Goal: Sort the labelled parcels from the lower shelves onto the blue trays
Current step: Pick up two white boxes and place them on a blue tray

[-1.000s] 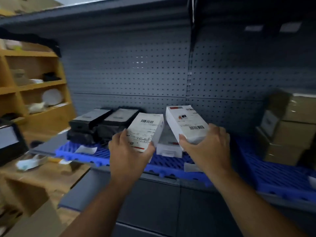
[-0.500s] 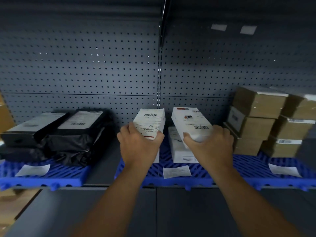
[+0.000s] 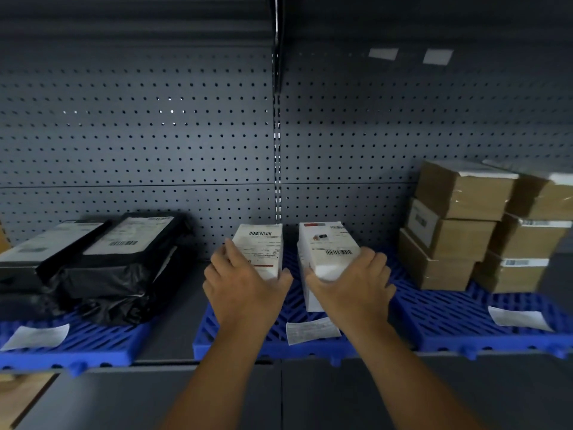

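1. On the middle blue tray (image 3: pixel 217 342), head view: left hand (image 3: pixel 245 293) is wrapped around the near end of a white box (image 3: pixel 259 248), label with barcode facing up, thumb on its right side.
2. Right of that box, just beside it: right hand (image 3: pixel 353 287) is clamped on a second white box (image 3: pixel 328 246), also label up. It sits on or just over a third white box (image 3: pixel 310 293) lying flat on the same tray; cannot tell if touching.
3. Cannot tell if the left-hand box is down on the tray or just above it; its near end is hidden by the hand.
4. Front of the middle tray: paper slip (image 3: pixel 313 330) lying flat, near the right wrist.
5. Left of the middle tray: another blue tray (image 3: pixel 102 352) with black bagged parcels (image 3: pixel 117 262) stacked, labels up, plus a paper slip (image 3: pixel 37 336) at its front.
6. Right of the middle tray: third blue tray (image 3: pixel 449 324) with brown cardboard boxes (image 3: pixel 465 225) stacked in two columns, and a slip (image 3: pixel 517 318) at its front.
7. Behind all trays: grey pegboard wall (image 3: pixel 139 135).
8. Progress, judged: sorting looks well along, with black bags, white boxes and brown boxes each grouped on their own tray. Two white boxes are being placed now, both hands not yet released. Lower shelves are out of view, so what remains cannot be told.
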{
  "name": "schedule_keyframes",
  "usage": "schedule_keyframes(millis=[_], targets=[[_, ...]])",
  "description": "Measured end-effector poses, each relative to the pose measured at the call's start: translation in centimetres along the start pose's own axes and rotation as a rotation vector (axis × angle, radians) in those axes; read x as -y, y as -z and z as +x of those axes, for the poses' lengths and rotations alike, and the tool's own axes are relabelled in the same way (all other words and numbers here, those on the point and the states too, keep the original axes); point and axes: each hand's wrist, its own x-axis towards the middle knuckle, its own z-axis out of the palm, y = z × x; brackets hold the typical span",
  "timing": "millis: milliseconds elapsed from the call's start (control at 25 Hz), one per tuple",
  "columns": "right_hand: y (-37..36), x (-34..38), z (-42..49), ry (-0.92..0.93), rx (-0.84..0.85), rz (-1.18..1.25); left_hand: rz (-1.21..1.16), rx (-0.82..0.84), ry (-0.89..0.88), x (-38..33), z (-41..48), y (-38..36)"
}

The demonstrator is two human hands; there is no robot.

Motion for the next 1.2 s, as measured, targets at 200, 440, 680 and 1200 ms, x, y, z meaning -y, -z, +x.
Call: schedule_keyframes(millis=[200,440,680,1200], targets=[[-0.3,-0.2,-0.2,0.020,0.037,-0.022,-0.009,0.020,-0.069,0.5,-1.4,0.1],[-0.1,-0.3,-0.4,0.020,0.084,-0.036,-0.032,0.041,-0.072,0.6,-1.4,0.2],[0.0,0.3,-0.6,0.022,0.108,-0.048,-0.057,0.059,-0.059,0.8,-1.3,0.4],[5.0,-2.7,-2.3,0.017,0.000,0.204,-0.547,-0.026,-0.300,-3.0,-4.2,4.6]])
